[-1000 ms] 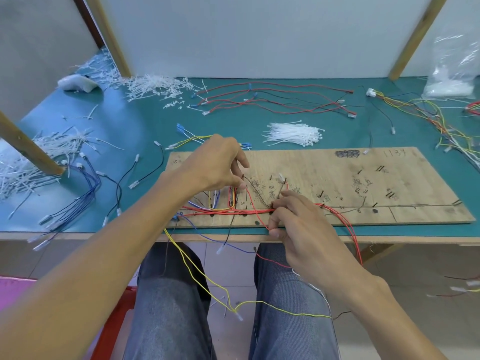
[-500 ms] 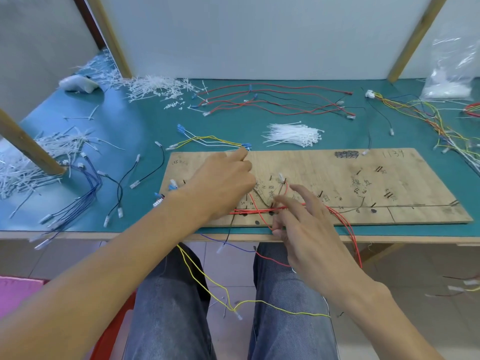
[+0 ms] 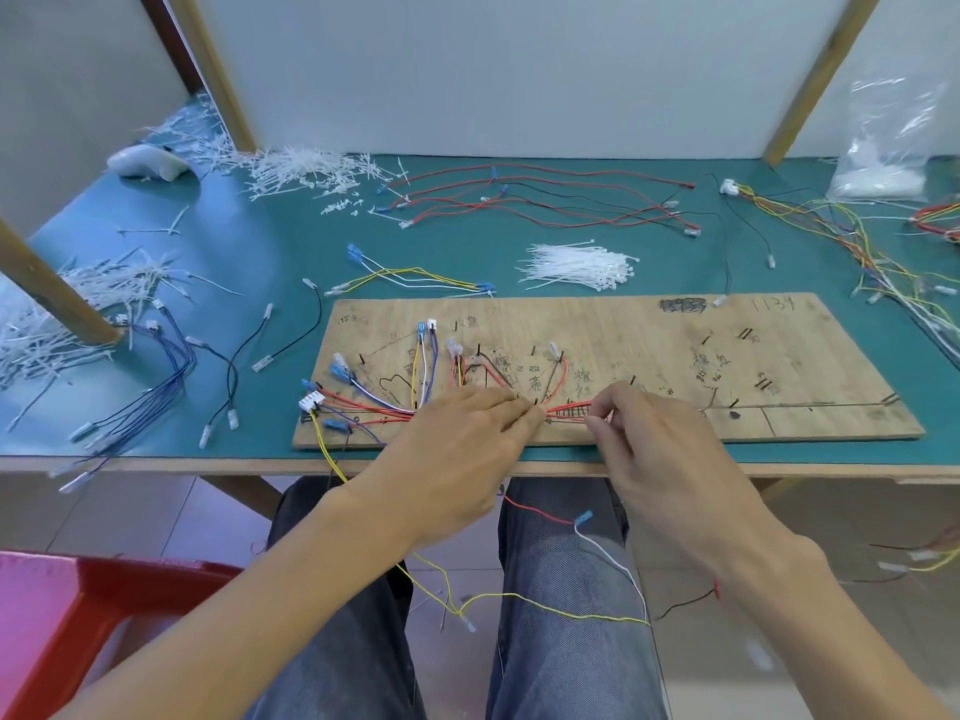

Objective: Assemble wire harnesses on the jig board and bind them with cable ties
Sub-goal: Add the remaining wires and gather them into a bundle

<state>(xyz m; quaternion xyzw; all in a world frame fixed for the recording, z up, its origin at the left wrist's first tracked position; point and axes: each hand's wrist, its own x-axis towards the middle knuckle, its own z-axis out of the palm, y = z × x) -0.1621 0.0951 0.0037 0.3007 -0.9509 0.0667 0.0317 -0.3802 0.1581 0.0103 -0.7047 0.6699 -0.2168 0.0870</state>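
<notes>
- A teal mat (image 3: 260, 262) covers the tabletop, with a bare wooden edge along its near side.
- Three wooden posts stand on it: one slanted at the left (image 3: 52, 288), one at the back left (image 3: 213, 70), one at the back right (image 3: 821, 75).
- A clear plastic bag (image 3: 883, 148) holding something white sits at the far right.
- A white rounded object (image 3: 145, 162) lies in the far left corner.
- A red plastic seat or crate (image 3: 78, 615) sits low on the left, over pale floor tiles (image 3: 857, 511).
</notes>
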